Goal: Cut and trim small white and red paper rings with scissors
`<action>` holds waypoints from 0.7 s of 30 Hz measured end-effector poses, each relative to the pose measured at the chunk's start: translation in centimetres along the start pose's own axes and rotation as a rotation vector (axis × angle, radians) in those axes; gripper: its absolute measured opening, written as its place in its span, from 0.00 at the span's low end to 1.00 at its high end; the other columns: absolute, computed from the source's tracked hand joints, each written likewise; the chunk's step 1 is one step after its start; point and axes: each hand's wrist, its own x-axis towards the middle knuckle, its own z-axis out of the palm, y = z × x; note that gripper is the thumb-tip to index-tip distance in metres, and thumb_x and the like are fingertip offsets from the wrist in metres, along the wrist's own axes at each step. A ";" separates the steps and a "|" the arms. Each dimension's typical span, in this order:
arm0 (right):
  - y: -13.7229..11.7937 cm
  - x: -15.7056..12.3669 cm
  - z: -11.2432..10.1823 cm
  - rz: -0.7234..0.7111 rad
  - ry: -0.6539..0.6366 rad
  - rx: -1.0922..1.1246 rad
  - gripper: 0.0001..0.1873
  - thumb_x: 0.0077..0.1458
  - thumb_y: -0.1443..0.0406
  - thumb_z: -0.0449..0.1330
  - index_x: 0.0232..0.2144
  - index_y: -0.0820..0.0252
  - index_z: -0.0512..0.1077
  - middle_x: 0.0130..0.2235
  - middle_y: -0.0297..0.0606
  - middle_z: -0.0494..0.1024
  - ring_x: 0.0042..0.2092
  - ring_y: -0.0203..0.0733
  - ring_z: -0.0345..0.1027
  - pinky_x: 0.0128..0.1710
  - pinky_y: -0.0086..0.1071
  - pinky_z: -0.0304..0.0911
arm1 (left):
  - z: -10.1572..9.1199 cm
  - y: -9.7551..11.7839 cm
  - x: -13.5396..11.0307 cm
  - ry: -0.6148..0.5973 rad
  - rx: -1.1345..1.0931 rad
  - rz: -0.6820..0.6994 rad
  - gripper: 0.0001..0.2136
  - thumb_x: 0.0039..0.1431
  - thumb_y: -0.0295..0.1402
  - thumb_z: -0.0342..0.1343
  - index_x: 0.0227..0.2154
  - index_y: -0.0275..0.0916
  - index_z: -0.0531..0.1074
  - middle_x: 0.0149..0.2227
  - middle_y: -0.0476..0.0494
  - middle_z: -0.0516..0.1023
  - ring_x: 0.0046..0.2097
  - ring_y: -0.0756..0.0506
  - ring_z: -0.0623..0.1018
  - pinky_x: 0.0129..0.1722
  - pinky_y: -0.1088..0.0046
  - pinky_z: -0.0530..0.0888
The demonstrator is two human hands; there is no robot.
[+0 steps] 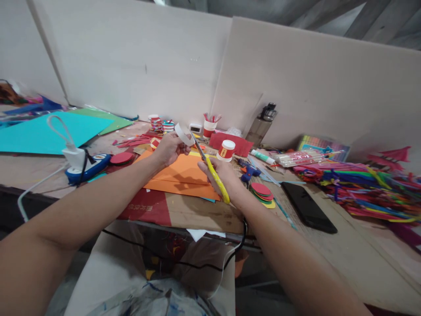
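Bare forearms (98, 197) reach in from the lower corners over a worn wooden table (204, 215). A cyan paper sheet (39, 131) lies far left, and a heap of coloured pipe cleaners (362, 188) spreads across the right side. Orange paper sheets (184, 173) lie stacked under both hands, with a black phone (308, 207) face down to the right of them.

The left hand (169, 148) is closed, pinching a white paper strip (183, 134) between thumb and fingers; the strip curls into a loop above the orange sheets, off the table. The right hand (219, 173) is wrapped tight around the yellow handles of the scissors (210, 169), whose blades stand narrowly parted and point up, meeting the strip's lower end.

Just behind the scissors stands a small white-lidded jar (225, 150) with a red and yellow label; its writing is too small to read. Pale characters on a red printed panel (144, 206) at the table's near edge are likewise illegible.
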 end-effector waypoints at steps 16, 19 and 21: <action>-0.1 -0.1 -0.1 -0.040 0.006 -0.016 0.22 0.60 0.46 0.52 0.28 0.57 0.65 0.24 0.30 0.66 0.26 0.34 0.57 0.26 0.29 0.48 | -0.4 -0.4 0.2 -0.028 0.054 0.070 0.12 0.46 0.35 0.65 0.25 0.35 0.67 0.23 0.51 0.72 0.21 0.55 0.71 0.21 0.78 0.67; -0.2 0.0 -0.2 -0.038 0.015 -0.038 0.22 0.60 0.47 0.51 0.27 0.57 0.63 0.24 0.30 0.65 0.26 0.33 0.57 0.27 0.29 0.48 | -0.2 -0.3 0.1 -0.037 0.047 0.055 0.12 0.46 0.35 0.65 0.25 0.35 0.68 0.23 0.50 0.72 0.21 0.55 0.70 0.20 0.78 0.67; -0.2 0.0 -0.2 -0.026 0.013 -0.042 0.22 0.60 0.46 0.51 0.26 0.57 0.63 0.24 0.30 0.65 0.26 0.33 0.57 0.26 0.29 0.48 | -0.1 -0.3 0.1 -0.033 0.048 0.050 0.12 0.46 0.35 0.65 0.24 0.35 0.67 0.23 0.50 0.72 0.20 0.55 0.70 0.20 0.78 0.67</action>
